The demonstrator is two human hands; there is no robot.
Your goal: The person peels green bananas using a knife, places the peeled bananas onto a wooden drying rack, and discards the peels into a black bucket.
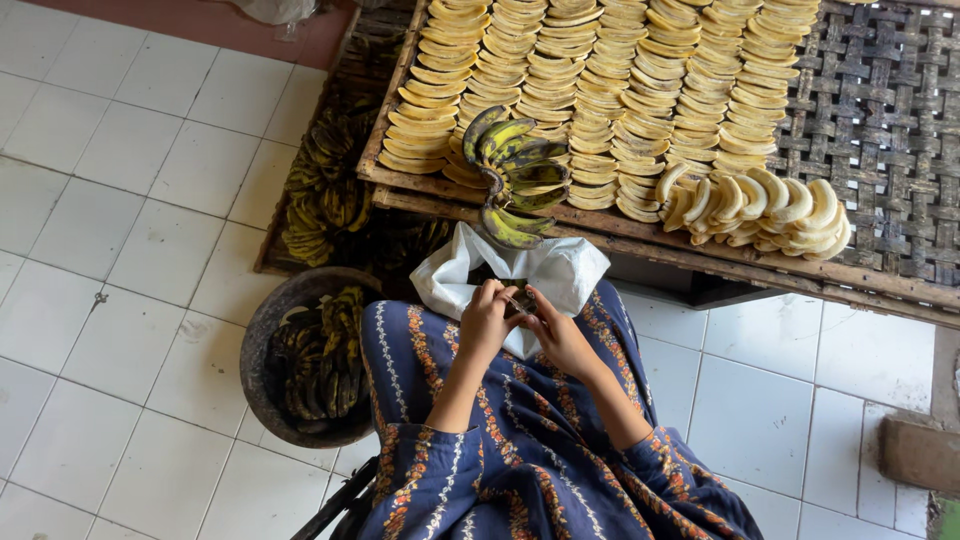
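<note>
My left hand [485,322] and my right hand [556,332] meet in my lap over a white cloth [560,272], fingers curled together on a small dark object [518,302] that I cannot make out clearly. A bunch of green-yellow bananas [512,172] rests on the edge of the woven bamboo tray [880,150] just beyond my hands. Rows of flat peeled banana slices [600,80] cover the tray, and several whole peeled bananas [760,208] lie at its near edge. My lap is covered by a blue patterned garment [520,440].
A round dark basket [262,340] with dark banana peels stands on the white tiled floor [120,250] at my left. More banana bunches [320,190] lie on a lower rack under the tray's left end. A brownish block [920,452] lies at the lower right.
</note>
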